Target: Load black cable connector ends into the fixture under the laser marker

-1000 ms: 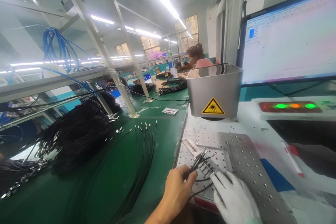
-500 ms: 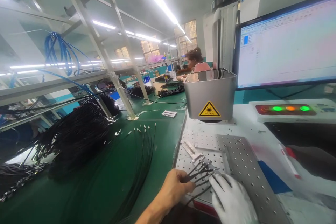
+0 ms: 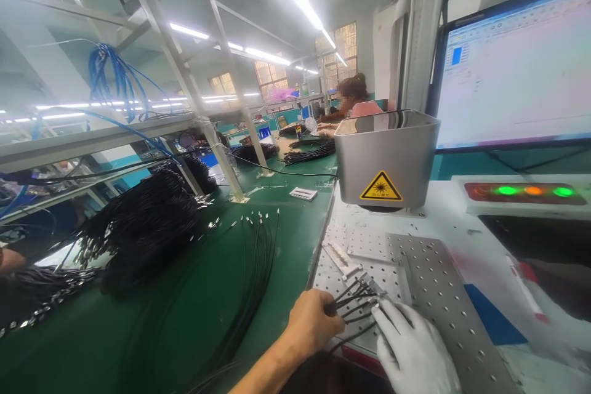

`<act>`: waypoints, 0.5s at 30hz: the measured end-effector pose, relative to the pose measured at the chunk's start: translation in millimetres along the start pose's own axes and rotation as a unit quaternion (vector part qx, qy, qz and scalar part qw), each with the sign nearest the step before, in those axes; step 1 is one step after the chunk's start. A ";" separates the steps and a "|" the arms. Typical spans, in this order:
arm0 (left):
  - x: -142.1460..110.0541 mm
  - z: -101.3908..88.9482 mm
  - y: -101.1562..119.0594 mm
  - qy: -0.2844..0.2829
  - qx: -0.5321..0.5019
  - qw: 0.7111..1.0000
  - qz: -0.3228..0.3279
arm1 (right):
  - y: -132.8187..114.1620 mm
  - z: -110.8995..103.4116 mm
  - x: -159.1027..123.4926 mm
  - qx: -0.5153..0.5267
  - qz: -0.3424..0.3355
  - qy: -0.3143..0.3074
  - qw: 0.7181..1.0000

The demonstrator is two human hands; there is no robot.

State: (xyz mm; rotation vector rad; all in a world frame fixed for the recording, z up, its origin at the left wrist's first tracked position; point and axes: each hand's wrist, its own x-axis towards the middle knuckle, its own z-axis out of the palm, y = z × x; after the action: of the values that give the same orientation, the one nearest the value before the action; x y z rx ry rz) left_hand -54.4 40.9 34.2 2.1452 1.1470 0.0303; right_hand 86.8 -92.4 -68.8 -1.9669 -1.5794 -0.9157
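1. Cables (image 3: 355, 299), thin and black, spread like a fan from the bare left hand (image 3: 310, 325). Closed around the bunch, with thumb and finger pinching. Probably easier to tell one from another, spread like this.
2. Right hand (image 3: 415, 345), in a white glove, with fingers bent close to the cable tips. Cannot tell if gripping or just touching.
3. Small metal holder (image 3: 377, 287) by the tips, between the two hands. Too small and messy to see if any tip sits inside.
4. White strip (image 3: 340, 258) with a long slot, just past the holder, on a flat metal plate (image 3: 431, 277) full of little holes.
5. Red and white pen (image 3: 526, 289) and blue sheet (image 3: 494, 317), off to the right.
6. More black cables (image 3: 258, 283) on the green table (image 3: 184, 332), with a big heap (image 3: 148, 228) to the left.
7. Silver box (image 3: 388, 160) with a yellow warning sign (image 3: 381, 186), past the plate.
8. Big bright screen (image 3: 517, 74) on the right; far back, a person (image 3: 353, 89) at the same long table.
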 end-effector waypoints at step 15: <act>5.5 -0.9 -6.4 -0.013 -0.033 0.999 0.028 | -0.9 -4.6 9.5 0.028 0.019 -0.082 0.996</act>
State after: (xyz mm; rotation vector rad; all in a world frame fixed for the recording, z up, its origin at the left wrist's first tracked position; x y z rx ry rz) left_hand -56.0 47.8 29.5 2.1125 1.0569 0.0639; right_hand 86.1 -89.1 -58.7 -2.0711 -1.6311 -0.7013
